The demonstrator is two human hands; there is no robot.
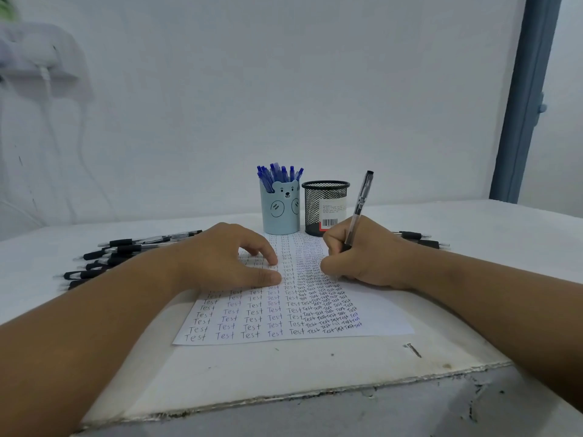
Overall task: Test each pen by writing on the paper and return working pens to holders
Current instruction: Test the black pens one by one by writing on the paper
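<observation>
Both hands rest on the paper (pixel 284 313), which lies on the white counter (pixel 284 373). The left hand (pixel 227 260) lies relaxed with fingers pressing the sheet flat, holding nothing. The right hand (pixel 359 253) grips a black pen (pixel 359 206), its tip down on the paper beside rows of the word "Test". Behind the hands, a blue bear holder (pixel 280 209) contains blue pens (pixel 279 175). Just beside it stands a black mesh holder (pixel 325 206); its inside cannot be seen. More black pens (pixel 126 250) lie left of the left hand.
</observation>
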